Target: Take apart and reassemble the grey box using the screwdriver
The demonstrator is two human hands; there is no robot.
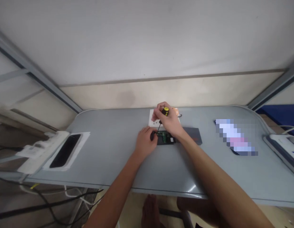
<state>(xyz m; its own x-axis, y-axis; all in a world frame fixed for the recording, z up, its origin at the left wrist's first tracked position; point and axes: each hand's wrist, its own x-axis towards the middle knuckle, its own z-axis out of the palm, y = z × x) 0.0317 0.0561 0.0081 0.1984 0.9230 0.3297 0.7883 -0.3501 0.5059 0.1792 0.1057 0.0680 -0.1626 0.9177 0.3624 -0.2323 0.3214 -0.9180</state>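
A black and yellow screwdriver (165, 110) is gripped in my right hand (169, 118), its handle up and its shaft slanting down to the left. The tip reaches an opened black device with a green circuit board (164, 136), near its left end. My left hand (146, 139) closes around that left end, thumb in front and fingers behind, beside a small black part. A dark grey flat panel (194, 134) with a reddish mark lies at the right, partly under my right forearm. Behind my hands is a white sheet (151, 118) with small dark specks, partly covered.
On the left, a black phone (65, 151) lies on white paper beside a white power strip (46, 150) with plugs. A pixelated phone-like object (235, 137) rests at the right, near a white and dark device (283, 150). A small orange item (175, 111) sits behind my right hand.
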